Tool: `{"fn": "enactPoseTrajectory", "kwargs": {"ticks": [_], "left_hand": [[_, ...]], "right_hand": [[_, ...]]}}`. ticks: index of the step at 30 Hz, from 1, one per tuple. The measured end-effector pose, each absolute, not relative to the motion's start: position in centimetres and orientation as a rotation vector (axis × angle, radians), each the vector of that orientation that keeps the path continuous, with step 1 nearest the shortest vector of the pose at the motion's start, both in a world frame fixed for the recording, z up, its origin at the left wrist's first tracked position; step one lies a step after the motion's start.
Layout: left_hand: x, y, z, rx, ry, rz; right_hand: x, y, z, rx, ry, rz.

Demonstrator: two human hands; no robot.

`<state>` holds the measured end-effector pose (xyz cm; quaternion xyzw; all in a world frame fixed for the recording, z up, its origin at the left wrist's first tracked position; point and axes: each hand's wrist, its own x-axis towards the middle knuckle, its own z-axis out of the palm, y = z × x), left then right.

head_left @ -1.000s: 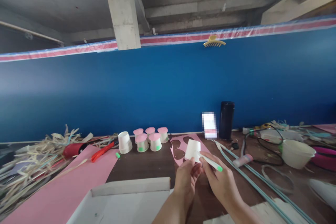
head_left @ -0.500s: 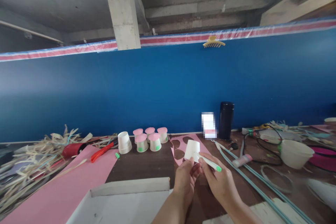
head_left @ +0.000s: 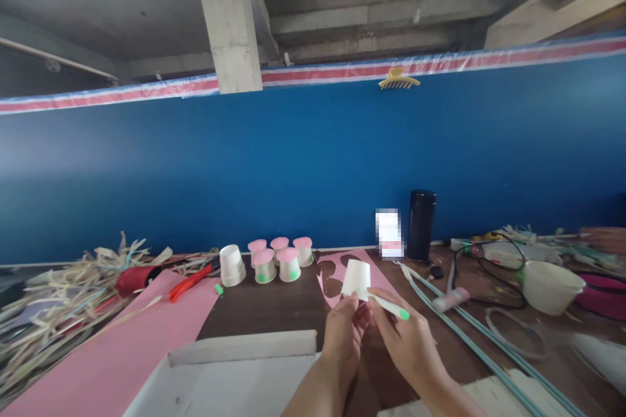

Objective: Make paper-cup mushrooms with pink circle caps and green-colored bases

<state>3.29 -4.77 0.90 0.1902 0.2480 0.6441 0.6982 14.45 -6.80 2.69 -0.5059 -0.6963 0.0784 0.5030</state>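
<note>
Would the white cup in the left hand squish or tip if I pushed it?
The white cup probably feels light: the left hand holds only its lower part. It might dent, since it looks like paper. Stood wide end down, it likely wouldn't tip easily.

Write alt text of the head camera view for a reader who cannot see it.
A person's left hand holds an upside-down white cup above a brown table, while the right hand points a white, green-ended pen at it. A pink sheet with round cutouts lies beyond the hands, and five pink-topped cups stand to its left.
</note>
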Motion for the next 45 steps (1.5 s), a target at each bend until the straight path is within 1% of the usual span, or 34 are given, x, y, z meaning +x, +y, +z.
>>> {"fn": "enactPoseTrajectory", "kwargs": {"ticks": [5,15,21,27,34,45], "left_hand": [[3.2,-4.6,1.0,0.418,0.517,1.452],[3.0,-4.3,0.3,0.394,0.508,1.461],[3.0,-4.5,0.7,0.381,0.516,1.442],[2.9,-4.4,1.2,0.238,0.620,1.443],[2.9,-4.3,0.9,0.224,0.639,1.423],[3.0,-4.8,1.1,0.222,0.611,1.384]], "right_hand": [[14.2,-6.9,2.8,-1.179,-1.721,0.158],[13.8,-7.1,2.8,-1.160,-1.757,0.208],[13.8,-7.2,2.8,-1.165,-1.749,0.225],[14.3,-7.3,3.2,-1.158,-1.611,0.239],[15.1,-6.8,3.2,-1.155,-1.516,0.326],[15.3,-6.2,2.5,-1.191,-1.615,0.237]]}}
